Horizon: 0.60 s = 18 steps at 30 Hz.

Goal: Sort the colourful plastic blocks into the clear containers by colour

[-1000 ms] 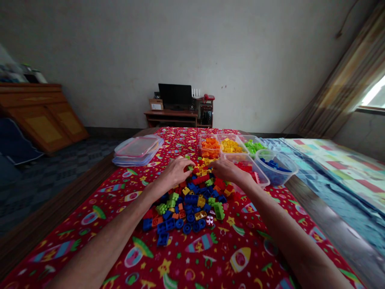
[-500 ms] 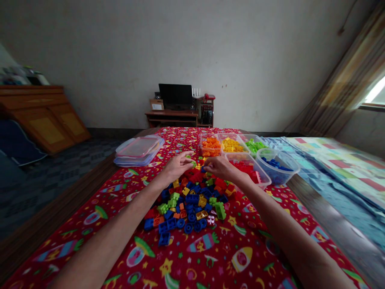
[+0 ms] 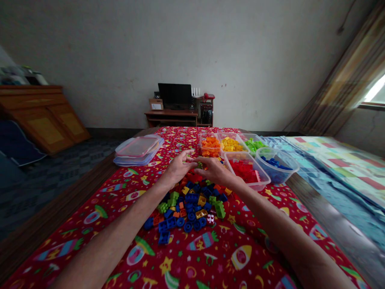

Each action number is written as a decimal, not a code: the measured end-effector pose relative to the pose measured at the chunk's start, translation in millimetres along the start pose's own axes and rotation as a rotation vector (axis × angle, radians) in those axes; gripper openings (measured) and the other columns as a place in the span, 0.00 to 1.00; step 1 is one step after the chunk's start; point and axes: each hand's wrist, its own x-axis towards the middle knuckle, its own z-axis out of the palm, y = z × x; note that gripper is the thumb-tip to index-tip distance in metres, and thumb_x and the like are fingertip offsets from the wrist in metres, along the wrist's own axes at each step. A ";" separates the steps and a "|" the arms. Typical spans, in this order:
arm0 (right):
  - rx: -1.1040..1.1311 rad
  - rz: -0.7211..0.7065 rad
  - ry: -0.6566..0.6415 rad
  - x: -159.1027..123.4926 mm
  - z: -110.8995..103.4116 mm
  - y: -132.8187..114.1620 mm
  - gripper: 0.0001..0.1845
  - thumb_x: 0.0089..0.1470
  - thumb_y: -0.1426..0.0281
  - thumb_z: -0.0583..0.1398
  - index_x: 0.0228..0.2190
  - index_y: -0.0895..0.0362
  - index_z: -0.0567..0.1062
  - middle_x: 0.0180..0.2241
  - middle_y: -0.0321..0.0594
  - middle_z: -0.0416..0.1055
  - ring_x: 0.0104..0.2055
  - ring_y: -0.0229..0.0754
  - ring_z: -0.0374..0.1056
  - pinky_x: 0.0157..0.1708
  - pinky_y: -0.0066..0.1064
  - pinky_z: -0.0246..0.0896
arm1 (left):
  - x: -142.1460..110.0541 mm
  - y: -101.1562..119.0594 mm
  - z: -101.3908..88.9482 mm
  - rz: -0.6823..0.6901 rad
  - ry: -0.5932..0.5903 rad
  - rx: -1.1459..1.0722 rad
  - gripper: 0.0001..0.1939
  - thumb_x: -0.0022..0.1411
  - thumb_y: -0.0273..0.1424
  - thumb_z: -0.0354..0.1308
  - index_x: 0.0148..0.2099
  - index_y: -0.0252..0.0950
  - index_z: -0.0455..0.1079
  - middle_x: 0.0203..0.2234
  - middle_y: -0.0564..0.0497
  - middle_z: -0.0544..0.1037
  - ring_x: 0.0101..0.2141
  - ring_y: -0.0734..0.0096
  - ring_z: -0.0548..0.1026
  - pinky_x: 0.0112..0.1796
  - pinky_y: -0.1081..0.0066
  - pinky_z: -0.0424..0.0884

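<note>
My left hand [image 3: 178,165] is over the far end of a pile of toy building bricks [image 3: 191,198], its fingers curled around green bricks that are mostly hidden. Right beside it, my right hand [image 3: 214,169] is bent inward, its fingertips meeting the left fingers. A green building brick [image 3: 199,165] shows between the right thumb and fingers. The pile mixes blue, green, red, orange and yellow bricks with several blue wheel-like pieces [image 3: 188,227]. Both hands cover its far part.
Clear tubs hold sorted bricks: orange [image 3: 210,145], yellow [image 3: 231,144], green [image 3: 254,144], red [image 3: 245,170] and blue [image 3: 275,162]. Stacked lids [image 3: 138,148] lie at the left on the red patterned cloth [image 3: 120,208]. A bed [image 3: 337,160] adjoins the table's right side.
My right hand has moved slightly left and its fingers now meet the left hand's. The blue brick at its fingertips is out of sight; a green one shows there.
</note>
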 end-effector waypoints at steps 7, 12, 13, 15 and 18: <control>-0.068 0.126 0.114 -0.3 -28.0 12.1 0.11 0.51 0.72 0.58 0.35 0.62 0.78 0.23 0.36 0.69 0.25 0.33 0.61 0.27 0.25 0.52 | 6.4 -1.6 -13.4 0.078 -0.106 0.103 0.18 0.59 0.40 0.56 0.47 0.33 0.71 0.33 0.47 0.79 0.34 0.65 0.78 0.36 0.65 0.75; -0.231 0.123 -0.238 -11.0 -41.0 14.5 0.09 0.51 0.73 0.59 0.34 0.58 0.77 0.26 0.36 0.71 0.28 0.34 0.63 0.30 0.26 0.54 | 2.9 2.5 -18.5 0.171 -0.332 0.570 0.12 0.58 0.31 0.55 0.43 0.37 0.75 0.36 0.48 0.81 0.38 0.63 0.78 0.40 0.66 0.72; -0.274 0.104 -0.298 -13.1 -39.5 12.9 0.09 0.52 0.72 0.59 0.36 0.58 0.77 0.28 0.37 0.72 0.29 0.35 0.64 0.31 0.26 0.55 | 0.8 3.7 -16.9 0.196 -0.362 0.658 0.12 0.58 0.31 0.56 0.43 0.37 0.75 0.38 0.48 0.80 0.39 0.62 0.77 0.42 0.66 0.72; -0.371 0.065 -0.385 -16.2 -34.4 7.4 0.12 0.53 0.71 0.59 0.41 0.57 0.76 0.33 0.41 0.74 0.34 0.37 0.67 0.33 0.27 0.56 | -3.8 4.8 -11.9 0.235 -0.407 0.796 0.14 0.57 0.33 0.59 0.46 0.38 0.74 0.41 0.47 0.79 0.42 0.61 0.76 0.44 0.66 0.71; -0.532 0.065 -0.469 -19.0 -26.6 -4.3 0.17 0.54 0.69 0.59 0.46 0.58 0.74 0.39 0.46 0.75 0.40 0.44 0.69 0.36 0.29 0.58 | -8.2 1.1 -5.4 0.261 -0.435 0.912 0.21 0.55 0.32 0.62 0.52 0.37 0.70 0.45 0.45 0.77 0.46 0.59 0.74 0.48 0.65 0.69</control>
